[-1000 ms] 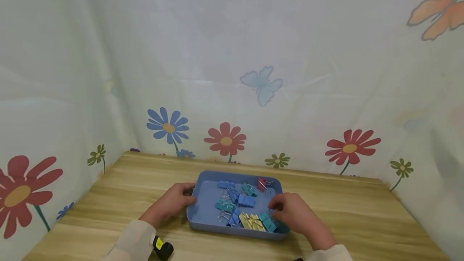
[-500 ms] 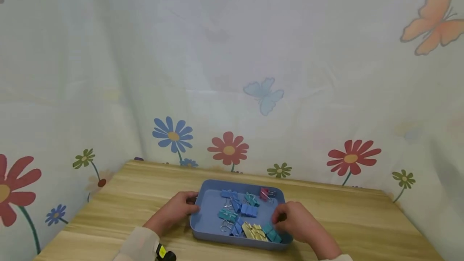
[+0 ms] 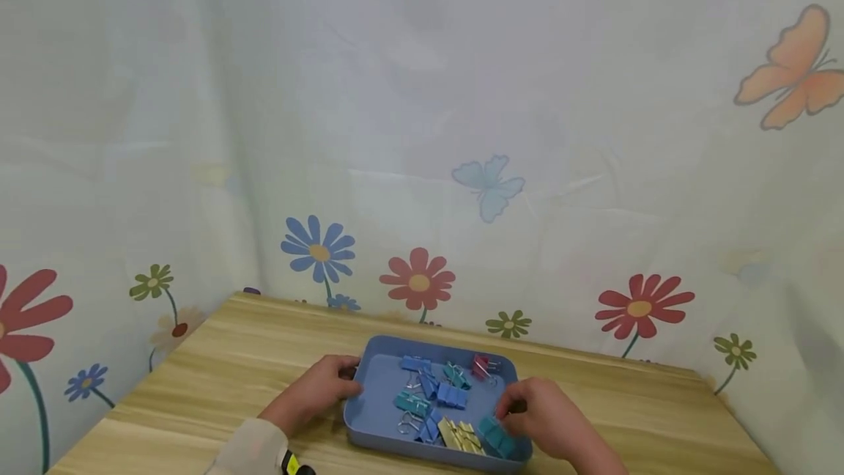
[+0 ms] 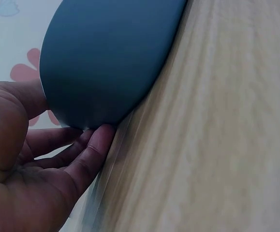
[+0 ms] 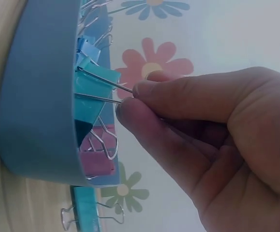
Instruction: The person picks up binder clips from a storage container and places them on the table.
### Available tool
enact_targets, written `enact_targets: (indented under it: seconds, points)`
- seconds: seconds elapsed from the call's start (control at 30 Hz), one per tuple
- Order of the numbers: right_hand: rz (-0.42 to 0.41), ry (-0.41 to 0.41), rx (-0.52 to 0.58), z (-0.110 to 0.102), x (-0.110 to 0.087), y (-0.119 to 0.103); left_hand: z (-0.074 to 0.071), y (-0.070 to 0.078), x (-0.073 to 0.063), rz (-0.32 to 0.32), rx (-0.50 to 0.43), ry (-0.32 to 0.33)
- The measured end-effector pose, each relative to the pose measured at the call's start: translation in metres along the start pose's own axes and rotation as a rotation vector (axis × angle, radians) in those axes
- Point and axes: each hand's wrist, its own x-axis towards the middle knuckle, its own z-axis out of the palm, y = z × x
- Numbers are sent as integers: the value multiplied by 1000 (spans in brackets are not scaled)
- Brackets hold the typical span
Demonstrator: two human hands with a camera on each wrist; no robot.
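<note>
In the head view, a blue tray (image 3: 389, 446) holds several binder clips in blue, teal, yellow and red. My left hand (image 3: 323, 391) grips the tray's left side, thumb at the rim and the other fingertips against the outer wall in the left wrist view. With thumb and forefinger, my right hand (image 3: 550, 416) pinches the wire handle of a teal binder clip (image 5: 94, 99) at the tray's near right corner. That clip's body tilts inside the rim. Beside it lie yellow binder clips (image 3: 459, 436); a red binder clip (image 3: 483, 366) sits in the far right corner.
Outside the tray, another teal binder clip (image 5: 85, 208) stands on the wooden table (image 3: 633, 394) in the right wrist view. A pale curtain (image 3: 409, 130) printed with flowers and butterflies hangs behind the table and along its sides.
The tray and hands appear lower in the head view as the camera tilts up. My right fingers have closed in on the teal binder clip, which has turned slightly. My left hand keeps its hold.
</note>
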Motion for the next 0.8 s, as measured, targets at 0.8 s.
enact_targets:
  seconds: [0.8]
  points:
    - [124, 131, 5, -52, -29, 22, 0, 5, 1, -46, 34, 37]
